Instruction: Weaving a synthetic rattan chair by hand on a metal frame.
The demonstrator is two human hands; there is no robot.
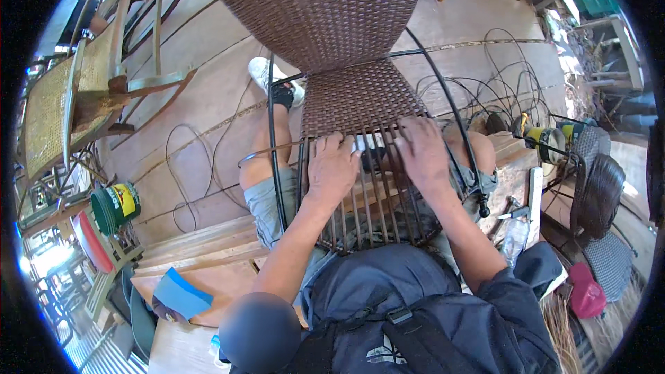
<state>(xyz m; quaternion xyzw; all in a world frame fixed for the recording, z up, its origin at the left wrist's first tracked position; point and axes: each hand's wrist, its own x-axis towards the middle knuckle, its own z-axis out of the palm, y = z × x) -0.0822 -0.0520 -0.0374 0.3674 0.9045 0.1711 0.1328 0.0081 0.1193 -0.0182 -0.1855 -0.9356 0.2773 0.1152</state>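
Observation:
A brown woven rattan chair [325,21] on a black metal frame [273,166] lies tilted over my lap. Its upper part is tightly woven; lower down, loose vertical strands [367,201] run side by side. My left hand [332,166] rests on these strands at the edge of the finished weave, fingers curled over them. My right hand [422,152] presses on the strands just to the right, fingers reaching into the weave edge. A thin brown strand [273,150] runs sideways out to the left from under my left hand.
A green can [114,206] stands at the left on the concrete floor. Loose black wires [485,90] lie at the right, near woven chairs [596,194] and tools on a wooden bench [516,173]. A cane-seated chair [62,104] stands far left. A blue folded paper [181,294] lies on planks.

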